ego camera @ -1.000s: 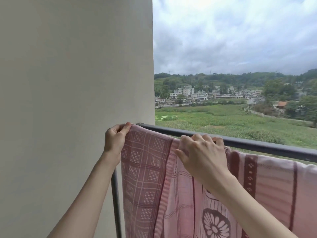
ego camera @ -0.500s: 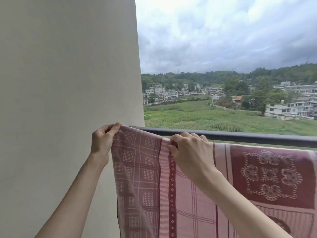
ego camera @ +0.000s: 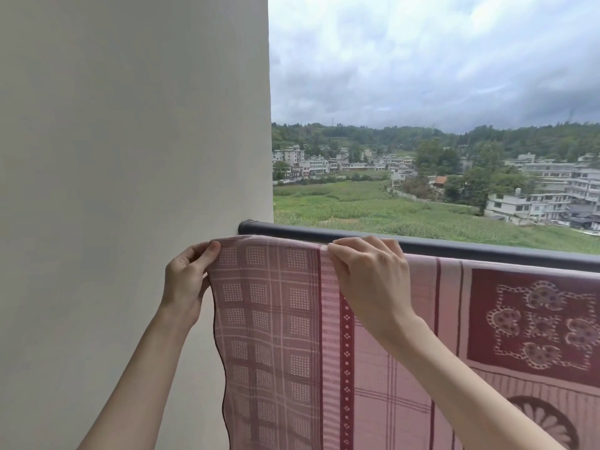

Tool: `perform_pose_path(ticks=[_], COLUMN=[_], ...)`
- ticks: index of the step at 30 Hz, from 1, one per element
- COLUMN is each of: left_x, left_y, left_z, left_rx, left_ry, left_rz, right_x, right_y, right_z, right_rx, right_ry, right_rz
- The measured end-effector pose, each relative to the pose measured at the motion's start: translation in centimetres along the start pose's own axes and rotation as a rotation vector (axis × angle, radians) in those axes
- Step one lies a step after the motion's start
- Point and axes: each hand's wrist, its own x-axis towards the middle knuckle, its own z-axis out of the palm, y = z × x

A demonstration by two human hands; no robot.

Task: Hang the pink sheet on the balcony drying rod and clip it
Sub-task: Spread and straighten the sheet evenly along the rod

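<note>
The pink sheet, checked on the left and with dark red flower panels on the right, hangs over the dark grey drying rod and drapes down toward me. My left hand pinches the sheet's top left corner beside the wall. My right hand grips the sheet's top fold over the rod, a little right of the checked band. The rod's left end meets the wall. No clip is in view.
A plain cream wall fills the left half, right against the sheet's left edge. Beyond the rod lie a green field, houses and wooded hills under a cloudy sky.
The view has swung and both hands sit higher on the rod. The sheet's top edge now lies flatter and straighter along the rod, with its left corner drawn close to the wall.
</note>
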Motion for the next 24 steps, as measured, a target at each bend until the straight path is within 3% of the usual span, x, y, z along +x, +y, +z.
perform_pose_path(ticks=[3,8,12,15,19,24], left_x=[-1.1,-6.1,-11.9,-17.0,-23.5,-31.6], left_y=[0.1,-2.9,-7.9,-12.5,-19.2,-25.3], left_z=[0.4,0.2,-1.1,-2.4,-4.4,-6.3], left_rx=[-0.004,0.059,0.188,0.28,0.435,0.515], left_ry=[0.031,-0.018,-0.058,-0.135,-0.06,0.022], left_rz=[0.079,0.041,-0.035,-0.13,-0.257,-0.426], right_x=[-0.4,-5.4,-13.4,-21.1,-30.6,-39.6], right_y=[0.2,0.5,1.7,2.8,4.4,6.0], right_z=[-0.2,0.2,1.1,1.9,2.2,1.0], right_rx=[-0.003,0.023,-0.059,-0.129,-0.161,-0.128], right_ry=[0.075,0.149,-0.081,-0.343,-0.647,-0.854], right_rz=[-0.004,-0.141,-0.169,-0.14,-0.082,-0.002])
